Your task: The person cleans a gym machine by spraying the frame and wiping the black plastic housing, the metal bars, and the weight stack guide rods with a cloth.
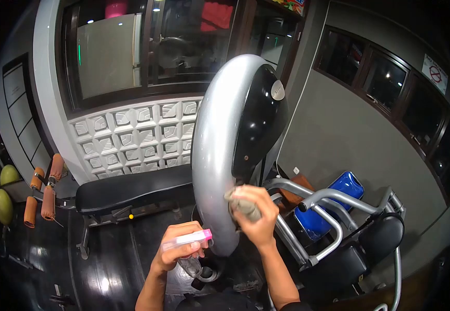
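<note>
My left hand [171, 250] is wrapped around a clear spray bottle [190, 266] with a white head and a pink nozzle. The nozzle points right, toward the lower part of a tall, curved silver machine housing [215, 135]. In my right hand [260, 213] is a bunched grey-green cloth [245, 211], held at the housing's lower right edge, below its glossy black side panel [264, 122]. A round silver badge [278, 90] sits high on that panel.
Left of the housing is a black padded bench [131, 189]. Orange foam rollers [48, 202] and green balls [3, 206] stand farther left. On the right are silver machine bars [334, 202], black pads [383, 236] and a blue folding chair [313, 220].
</note>
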